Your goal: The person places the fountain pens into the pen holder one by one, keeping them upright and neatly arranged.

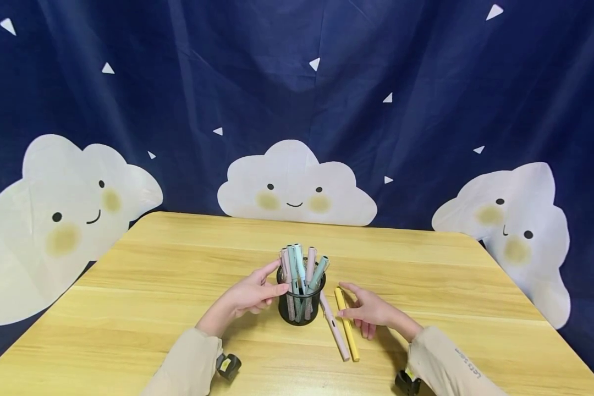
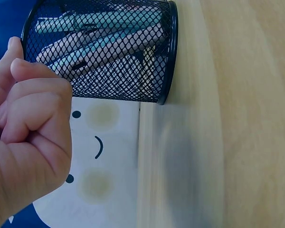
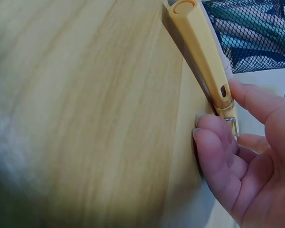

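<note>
A black mesh pen holder (image 1: 283, 311) stands upright on the table, with several pink, green and light blue pens (image 1: 297, 264) in it. My left hand (image 1: 249, 290) holds its rim from the left, thumb in front and index finger behind; the other fingers are curled. To the right of the holder lie a pale pink pen (image 1: 335, 331) and a yellow pen (image 1: 349, 334), side by side. My right hand (image 1: 373, 309) is at the far end of the yellow pen, its thumb and index finger spread about the capped part. In the right wrist view, the thumb meets the yellow barrel (image 3: 199, 47).
The light wooden table (image 1: 143, 308) reaches back to a dark blue curtain (image 1: 257, 99) printed with smiling white clouds (image 1: 297, 176) and small white triangles. Black wrist devices (image 1: 229, 366) sit at both cuffs.
</note>
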The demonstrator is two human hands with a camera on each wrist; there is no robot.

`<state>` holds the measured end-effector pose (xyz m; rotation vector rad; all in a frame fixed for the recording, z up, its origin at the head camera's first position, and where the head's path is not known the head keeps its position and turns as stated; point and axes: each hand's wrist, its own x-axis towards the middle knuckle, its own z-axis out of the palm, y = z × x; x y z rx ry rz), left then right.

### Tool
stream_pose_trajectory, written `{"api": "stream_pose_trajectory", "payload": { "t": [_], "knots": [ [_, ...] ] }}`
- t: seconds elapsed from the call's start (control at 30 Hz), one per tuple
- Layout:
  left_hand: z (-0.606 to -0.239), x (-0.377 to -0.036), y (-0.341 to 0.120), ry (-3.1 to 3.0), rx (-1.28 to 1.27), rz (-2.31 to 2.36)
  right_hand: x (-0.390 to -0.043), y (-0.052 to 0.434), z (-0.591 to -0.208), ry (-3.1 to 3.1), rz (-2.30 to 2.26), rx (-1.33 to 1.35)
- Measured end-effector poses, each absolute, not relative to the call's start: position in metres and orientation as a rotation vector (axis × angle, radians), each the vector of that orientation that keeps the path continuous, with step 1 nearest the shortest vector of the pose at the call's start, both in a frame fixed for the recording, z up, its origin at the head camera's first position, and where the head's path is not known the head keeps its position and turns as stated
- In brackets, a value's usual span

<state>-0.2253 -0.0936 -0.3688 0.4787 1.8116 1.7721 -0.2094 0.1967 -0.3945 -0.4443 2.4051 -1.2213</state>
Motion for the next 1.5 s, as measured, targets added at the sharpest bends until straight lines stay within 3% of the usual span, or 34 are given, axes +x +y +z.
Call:
{"api": "stream_pose_trajectory", "payload": {
  "t": [1.5],
  "knots": [
    [-0.3659,-0.2251,-0.0946,1.797,0.475,1.773,-0.2118,0.1919,-0.3948,2.403,-1.251,-0.405]
  ]
}}
